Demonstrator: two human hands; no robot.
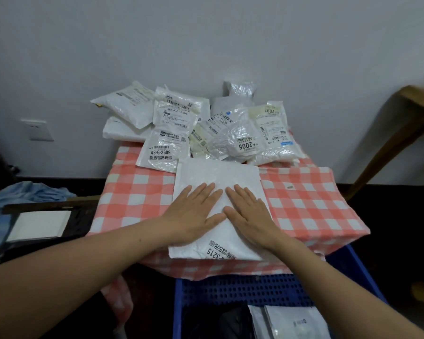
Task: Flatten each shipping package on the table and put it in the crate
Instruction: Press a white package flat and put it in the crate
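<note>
Two hands — left (194, 212), right (250, 215) — on maybe-flat package (218, 173)

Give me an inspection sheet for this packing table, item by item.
Surface: checked tablecloth covers the table.
Job's things: white package lies flat at the near edge. Pile of packages is heaped at the far edge. Blue crate sits below the near edge with stowed packages inside.
Clutter: blue cloth and a dark tray holding a white sheet, left of the table.
Grippers: left hand and right hand lie flat, side by side, pressing the white package.
Cables: nothing seen.
Surroundings: wall socket on the white wall; wooden furniture at right.
</note>
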